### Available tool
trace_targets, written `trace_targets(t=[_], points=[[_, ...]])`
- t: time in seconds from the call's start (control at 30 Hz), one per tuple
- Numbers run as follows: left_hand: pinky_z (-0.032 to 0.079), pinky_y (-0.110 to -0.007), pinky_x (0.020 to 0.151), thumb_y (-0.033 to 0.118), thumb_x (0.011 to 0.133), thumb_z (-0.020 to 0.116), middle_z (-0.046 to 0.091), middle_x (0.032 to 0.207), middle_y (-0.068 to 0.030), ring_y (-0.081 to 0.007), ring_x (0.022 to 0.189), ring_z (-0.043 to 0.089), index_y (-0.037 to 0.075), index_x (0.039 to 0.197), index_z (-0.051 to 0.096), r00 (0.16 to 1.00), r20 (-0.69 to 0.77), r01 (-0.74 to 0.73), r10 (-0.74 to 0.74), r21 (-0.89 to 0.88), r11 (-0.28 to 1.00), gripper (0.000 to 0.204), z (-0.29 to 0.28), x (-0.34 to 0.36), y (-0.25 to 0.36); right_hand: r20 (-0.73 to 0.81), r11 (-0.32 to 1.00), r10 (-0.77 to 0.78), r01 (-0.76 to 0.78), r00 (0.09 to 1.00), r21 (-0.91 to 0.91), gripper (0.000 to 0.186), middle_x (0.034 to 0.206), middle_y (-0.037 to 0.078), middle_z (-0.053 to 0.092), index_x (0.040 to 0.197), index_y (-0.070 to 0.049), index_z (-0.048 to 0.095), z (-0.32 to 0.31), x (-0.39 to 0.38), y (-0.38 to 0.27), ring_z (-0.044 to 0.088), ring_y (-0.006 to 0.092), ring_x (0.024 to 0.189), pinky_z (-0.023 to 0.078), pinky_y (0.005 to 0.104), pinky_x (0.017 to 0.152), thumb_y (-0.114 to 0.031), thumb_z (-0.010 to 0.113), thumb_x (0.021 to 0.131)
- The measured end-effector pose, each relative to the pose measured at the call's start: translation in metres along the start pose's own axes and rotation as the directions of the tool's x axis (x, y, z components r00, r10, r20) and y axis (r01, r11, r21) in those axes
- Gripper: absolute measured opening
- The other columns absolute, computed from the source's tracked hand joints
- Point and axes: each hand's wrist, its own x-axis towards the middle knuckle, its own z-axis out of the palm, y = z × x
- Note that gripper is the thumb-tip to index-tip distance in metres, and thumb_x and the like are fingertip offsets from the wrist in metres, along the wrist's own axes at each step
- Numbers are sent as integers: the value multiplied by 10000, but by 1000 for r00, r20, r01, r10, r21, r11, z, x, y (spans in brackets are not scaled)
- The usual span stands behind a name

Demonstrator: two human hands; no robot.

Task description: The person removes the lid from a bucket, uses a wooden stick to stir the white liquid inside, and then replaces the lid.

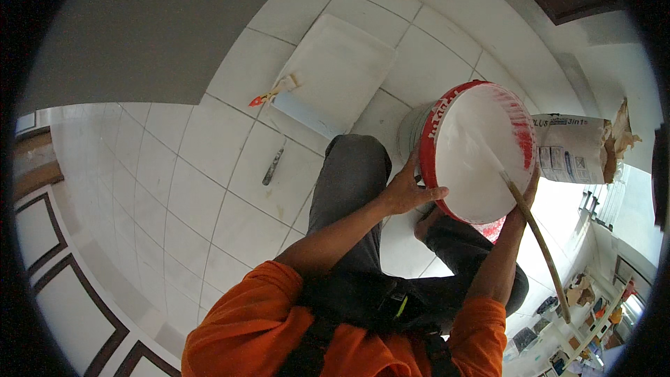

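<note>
Between my knees a bucket (428, 141) with a red rim tilts toward me, and smooth white material (471, 160) shows inside. My left hand (410, 192) grips its left side, the thumb over the rim and the fingers on the outer wall. On the opposite side my right hand (532, 192) holds the bucket, its fingers partly hidden by the wall. A long wooden stick (539, 237) leans out of the bucket over the rim, crossing in front of my right hand. Its lower end, coated white, rests in the material.
An opened paper bag (572, 150) lies beyond the bucket to the right. Ahead on the tiled floor (188, 167) is a pale flat board (342, 73), with a red-handled brush (273, 91) at its edge. A narrow dark tool (273, 166) lies nearer. Grey panel (146, 28) fills the upper left.
</note>
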Motion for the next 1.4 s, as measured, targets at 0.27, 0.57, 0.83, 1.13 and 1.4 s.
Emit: trace_targets(t=[0.27,0.57,0.83,1.13,1.4], points=[[450,-469,1108,338,852,806,393,1496,-200,-340,1357,461,49,1576,135,991,-119,-59,59,6,998,1029,-2,-6,3,63,999,26,-29,998,40,643,1415,142,541,1454,-37,472,70,-50,-37,527,301,1281,433,419,1087,-449,592,975],[511,-408,1024,337,954,682,414,1480,-172,-266,1342,456,92,1596,140,975,-186,-130,123,-24,991,875,-6,-7,29,95,997,6,-13,995,78,622,1392,162,567,1432,-10,491,94,-57,-55,591,290,1222,511,439,1009,-454,558,1002],[486,-470,1049,514,952,614,383,1530,-118,-269,1333,478,185,1603,142,987,-163,-10,-9,-121,993,869,-43,-9,45,152,999,25,-29,988,25,600,1435,152,527,1459,-42,464,140,-72,-65,513,308,1306,440,452,1089,-444,520,1017],[413,-487,1082,581,948,570,398,1520,-162,-284,1369,432,140,1600,162,973,-225,3,-51,-205,979,887,-56,1,48,307,999,-13,28,952,-42,601,1423,154,528,1427,-34,472,143,-51,-67,532,318,1270,471,496,1052,-453,546,1002],[285,-453,1181,551,1011,453,291,1562,-306,-400,1447,324,-94,1540,161,787,-479,-194,388,404,894,884,-61,3,57,163,998,26,-18,986,-53,602,1334,169,587,1389,-24,503,189,-76,-75,585,317,1195,515,495,990,-476,552,995]])
